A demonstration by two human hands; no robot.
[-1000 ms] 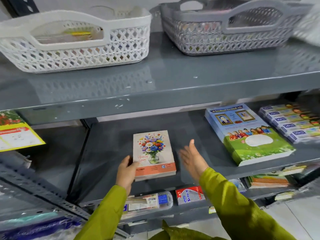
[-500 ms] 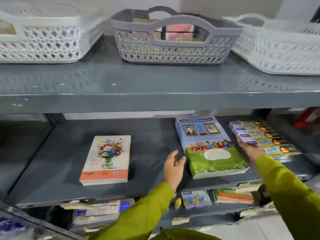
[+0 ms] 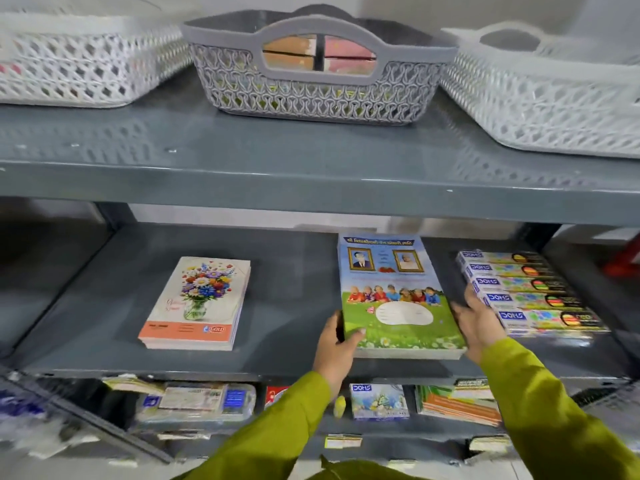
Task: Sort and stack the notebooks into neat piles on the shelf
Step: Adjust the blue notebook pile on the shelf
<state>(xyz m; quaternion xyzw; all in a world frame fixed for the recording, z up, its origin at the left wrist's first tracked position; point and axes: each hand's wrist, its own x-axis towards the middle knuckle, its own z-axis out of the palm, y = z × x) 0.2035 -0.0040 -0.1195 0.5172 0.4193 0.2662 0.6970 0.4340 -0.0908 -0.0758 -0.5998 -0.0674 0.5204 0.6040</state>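
Item: the green-and-blue notebook pile (image 3: 394, 299), lying flat on the middle shelf (image 3: 287, 362), directly between my two hands. My left hand (image 3: 337, 344) is clamped on the pile's near left corner, thumb laid over the cover and fingers against the left edge; my right hand (image 3: 479, 322) is flat and spread against its right edge, palm inward, not closed round anything, its fingers reaching on toward the row of DOMS boxes (image 3: 530, 294) just beyond it on that side. Both hands are on the pile, the left holding it more firmly. Long axis: runs away from me, from the shelf's front lip toward its back, with a slight lean to the left at the far end; cover up, its title band at the far end and the grassy picture toward me. The near edge overhangs or sits flush with the lip, I cannot say which from here. Second item: the flower-cover notebook pile (image 3: 195, 304), well apart to the left of my left hand, long axis also front to back but tipped rightward at the far end, so the two piles are not parallel. Judgement: the next move is to square the pile between my palms.
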